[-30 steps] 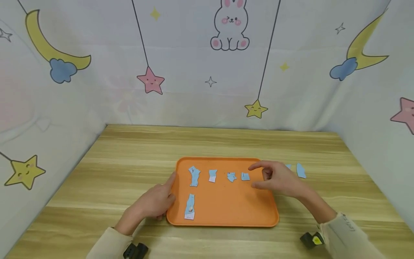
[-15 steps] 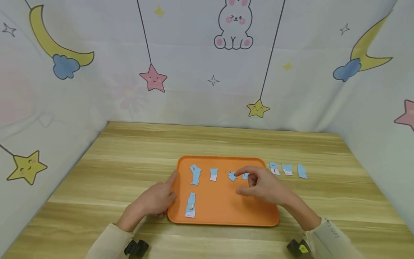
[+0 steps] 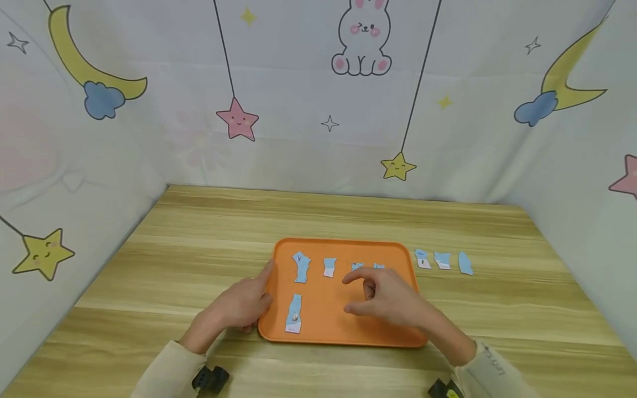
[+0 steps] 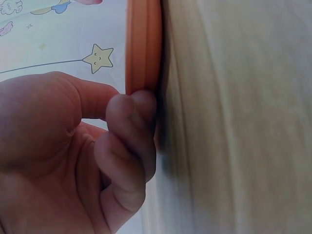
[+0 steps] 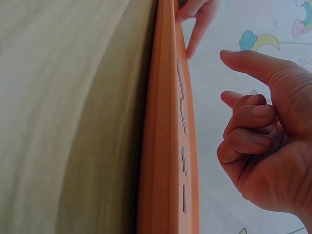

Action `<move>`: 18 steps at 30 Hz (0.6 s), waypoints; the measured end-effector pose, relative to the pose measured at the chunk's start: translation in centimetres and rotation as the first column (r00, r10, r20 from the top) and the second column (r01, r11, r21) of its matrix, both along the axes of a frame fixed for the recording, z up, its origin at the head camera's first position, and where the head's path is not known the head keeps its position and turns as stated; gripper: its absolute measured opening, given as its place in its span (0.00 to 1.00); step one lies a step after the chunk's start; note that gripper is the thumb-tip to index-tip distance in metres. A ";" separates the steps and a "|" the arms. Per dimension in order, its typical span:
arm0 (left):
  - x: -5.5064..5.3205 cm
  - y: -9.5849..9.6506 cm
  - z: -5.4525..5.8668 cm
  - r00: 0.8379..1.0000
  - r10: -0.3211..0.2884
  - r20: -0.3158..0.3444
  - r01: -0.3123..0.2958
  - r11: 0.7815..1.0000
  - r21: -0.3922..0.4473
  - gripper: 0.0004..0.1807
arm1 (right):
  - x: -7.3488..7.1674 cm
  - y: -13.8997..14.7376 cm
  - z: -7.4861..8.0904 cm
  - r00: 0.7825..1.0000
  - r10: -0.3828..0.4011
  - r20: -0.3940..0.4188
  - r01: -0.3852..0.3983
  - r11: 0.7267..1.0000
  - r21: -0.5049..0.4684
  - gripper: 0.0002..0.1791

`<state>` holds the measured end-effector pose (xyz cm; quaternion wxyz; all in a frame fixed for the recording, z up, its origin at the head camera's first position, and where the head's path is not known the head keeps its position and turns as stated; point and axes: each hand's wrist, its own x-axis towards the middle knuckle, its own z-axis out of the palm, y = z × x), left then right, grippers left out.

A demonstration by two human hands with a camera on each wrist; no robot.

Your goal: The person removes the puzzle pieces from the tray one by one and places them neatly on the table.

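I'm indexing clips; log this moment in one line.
left hand: holds orange rectangular tray | right hand: above tray, holding nothing | flat irregular pale-blue pieces: five on tray, three on wood-grain table

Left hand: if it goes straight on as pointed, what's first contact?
The tray, most likely: the left hand has its fingers right up against it, though exact contact is hard to judge.

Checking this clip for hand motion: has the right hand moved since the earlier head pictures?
Yes. Judged against the orange tray in the head view, the right hand has moved left and somewhat toward the person.
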<state>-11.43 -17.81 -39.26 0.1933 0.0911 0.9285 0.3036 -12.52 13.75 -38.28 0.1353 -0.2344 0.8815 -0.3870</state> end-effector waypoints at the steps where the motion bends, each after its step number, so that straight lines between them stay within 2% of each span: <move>1: 0.0 0.0 0.0 1.000 0.000 0.000 0.000 1.000 -0.002 0.42 | 0.1 -0.2 -0.1 1.000 0.001 -0.001 -0.001 1.000 0.002 0.26; 8: 0.0 -0.1 0.0 1.000 -0.006 -0.001 0.006 1.000 -0.002 0.42 | 0.6 -1.9 -0.3 0.999 -0.006 0.041 0.006 1.000 0.008 0.26; 18: 0.0 -0.1 0.0 1.000 -0.010 -0.005 0.010 1.000 -0.006 0.42 | 1.1 -4.0 -0.6 0.999 0.008 0.052 -0.008 1.000 0.007 0.27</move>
